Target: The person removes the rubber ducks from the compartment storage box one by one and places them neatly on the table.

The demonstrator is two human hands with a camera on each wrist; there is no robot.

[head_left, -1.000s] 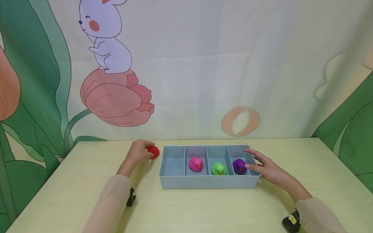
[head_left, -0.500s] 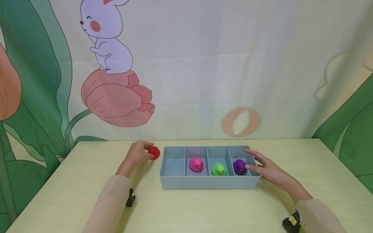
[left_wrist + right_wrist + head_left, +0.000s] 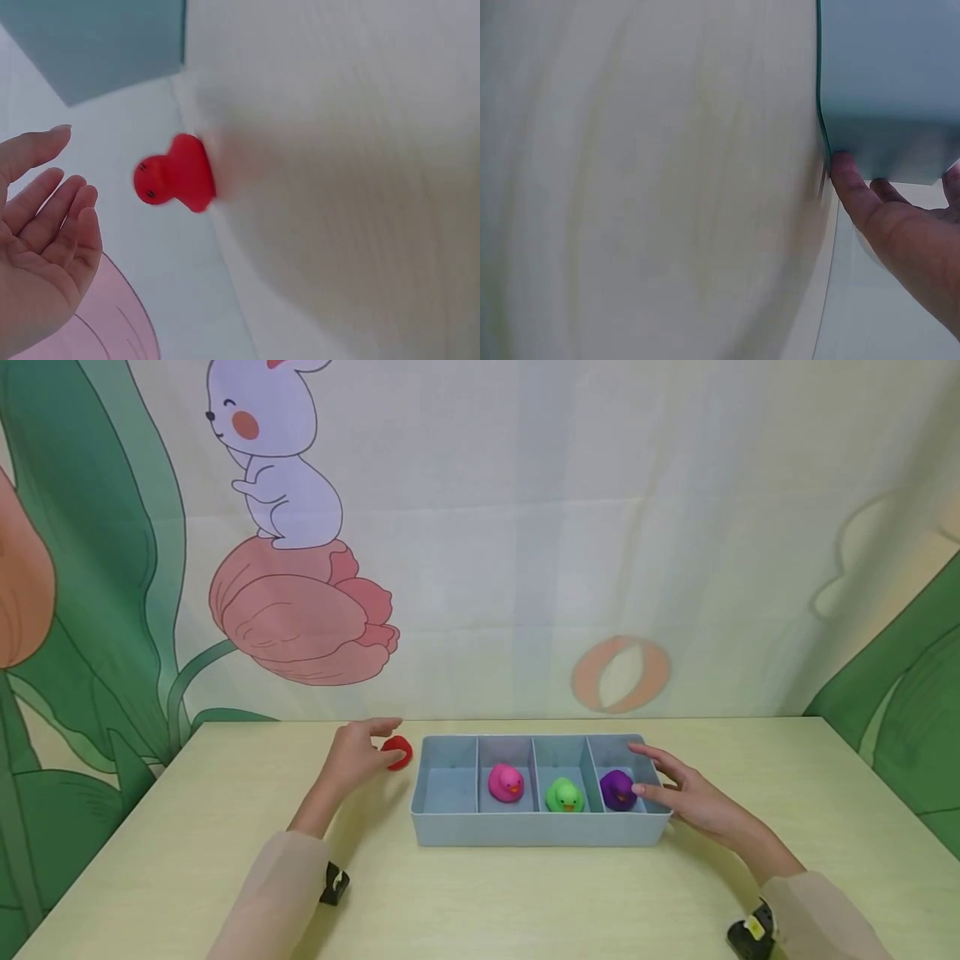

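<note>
A red rubber duck point(image 3: 176, 176) stands on the table just left of the divided box. Beside it, my left hand point(image 3: 356, 754) has its thumb and fingers spread apart; the left wrist view shows a gap between the hand point(image 3: 49, 247) and the duck. My right hand point(image 3: 697, 797) holds the right end of the blue-grey divided box point(image 3: 540, 831), thumb over the rim and fingers along the end wall. A purple duck point(image 3: 618, 791) sits by that thumb. Further left in the box are a green duck point(image 3: 565, 796) and a pink duck point(image 3: 506, 783), each in its own compartment.
The leftmost compartment point(image 3: 448, 781) shows a bare floor. A light wooden table point(image 3: 525, 902) carries everything. Right behind its far edge hangs a curtain point(image 3: 465, 568) printed with a rabbit and plants.
My left hand's fingers have parted from the red duck, and the left forearm has drawn back slightly. The duck stays beside the box. My right hand has kept its place.
</note>
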